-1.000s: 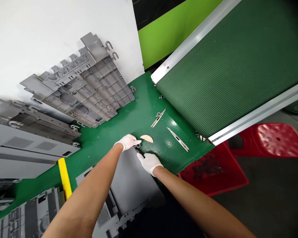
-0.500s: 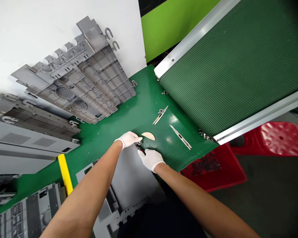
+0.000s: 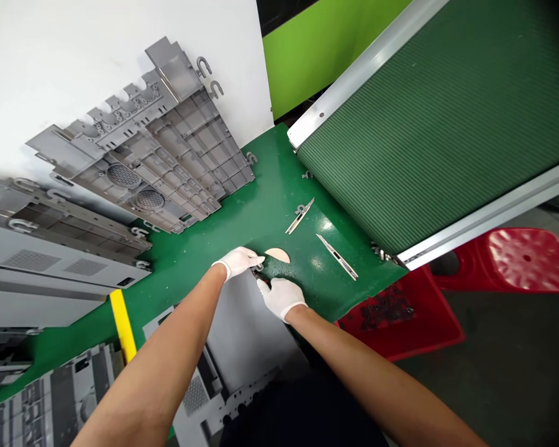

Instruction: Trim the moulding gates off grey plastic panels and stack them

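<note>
Head view: your left hand in a white glove (image 3: pixel 238 262) is at the far end of the smooth grey plastic panel (image 3: pixel 246 329), thumb and fingertips seemingly pinching a small grey hook-shaped plastic piece (image 3: pixel 259 267). Can't tell if it's attached. Your right hand in a white glove (image 3: pixel 282 297) is curled round a small dark tool with some red (image 3: pixel 256 274); tip's mostly hidden, so contact unclear. Panel lies right in front of you on the green worktop (image 3: pixel 261 217), hands meeting at its far edge.

My take: pinch light but steady, fingertips out of the tool's line, tool flat to the edge so the panel face doesn't get scuffed. Mind the cream half-disc (image 3: pixel 278 254) just beyond your left fingertips. Two slim silver craft knives (image 3: pixel 338 257) lie farther right; blades look exposed, so don't swing your right wrist over them.
</note>
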{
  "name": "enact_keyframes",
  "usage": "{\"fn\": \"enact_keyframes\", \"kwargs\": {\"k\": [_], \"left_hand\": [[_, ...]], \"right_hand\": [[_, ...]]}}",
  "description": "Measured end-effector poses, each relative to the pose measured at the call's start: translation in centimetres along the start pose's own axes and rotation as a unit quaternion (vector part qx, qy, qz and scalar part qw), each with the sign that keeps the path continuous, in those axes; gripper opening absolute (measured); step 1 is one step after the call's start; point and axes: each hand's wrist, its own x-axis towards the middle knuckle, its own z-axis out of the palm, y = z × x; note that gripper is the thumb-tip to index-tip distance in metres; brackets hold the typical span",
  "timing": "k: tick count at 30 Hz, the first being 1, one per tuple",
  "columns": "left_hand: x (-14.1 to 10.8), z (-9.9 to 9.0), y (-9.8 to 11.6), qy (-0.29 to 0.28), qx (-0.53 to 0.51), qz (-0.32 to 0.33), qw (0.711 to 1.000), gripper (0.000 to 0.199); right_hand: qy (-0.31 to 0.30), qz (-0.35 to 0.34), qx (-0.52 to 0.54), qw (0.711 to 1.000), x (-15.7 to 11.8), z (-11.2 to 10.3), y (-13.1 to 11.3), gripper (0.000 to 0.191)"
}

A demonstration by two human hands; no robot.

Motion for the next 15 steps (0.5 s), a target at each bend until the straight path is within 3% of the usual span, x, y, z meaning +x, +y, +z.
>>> {"fn": "enact_keyframes", "kwargs": {"k": [11, 15], "left_hand": [[0.7, 0.1, -0.2, -0.025, 0.008, 0.029, 0.999, 0.048], [1.2, 0.6, -0.2, -0.003, 0.031, 0.02, 0.999, 0.046]], "right_hand": [[-0.011, -0.008, 0.017, 1.0, 0.4, 0.0, -0.8, 0.082], [-0.02, -0.024, 0.014, 0.999, 1.1, -0.5, -0.5, 0.079]]}}
